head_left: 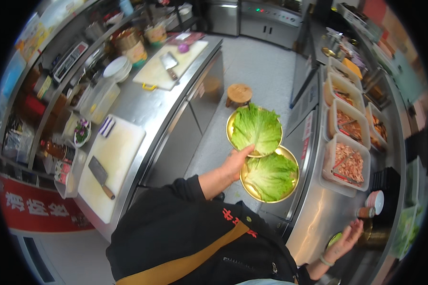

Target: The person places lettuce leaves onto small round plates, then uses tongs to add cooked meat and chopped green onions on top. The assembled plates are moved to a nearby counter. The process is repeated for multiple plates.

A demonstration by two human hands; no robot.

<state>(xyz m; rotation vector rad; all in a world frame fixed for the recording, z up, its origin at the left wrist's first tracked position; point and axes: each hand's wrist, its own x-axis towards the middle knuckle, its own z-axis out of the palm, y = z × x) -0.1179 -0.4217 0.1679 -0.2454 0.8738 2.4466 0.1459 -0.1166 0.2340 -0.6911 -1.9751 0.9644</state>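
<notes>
My left hand (234, 164) is closed on two round gold plates, its thumb over the rim of the far plate (230, 135). A green lettuce leaf (256, 127) covers that plate. Overlapping it nearer me is the second plate (297, 176), bearing another lettuce leaf (272, 176). My right hand (345, 242) reaches over the right counter with fingers stretched out and nothing visible in them. Beside its wrist, partly hidden, lies a small gold-rimmed dish with something green (334, 239). Just beyond the fingertips stands a small brown jar (365, 212).
Plastic tubs of sliced meat (349, 160) line the right counter, near stacked white bowls (376, 201). On the left counter, a cleaver (98, 170) lies on a white cutting board (123, 164); a second cleaver (168, 61) lies farther off. A wooden stool (239, 93) stands in the aisle.
</notes>
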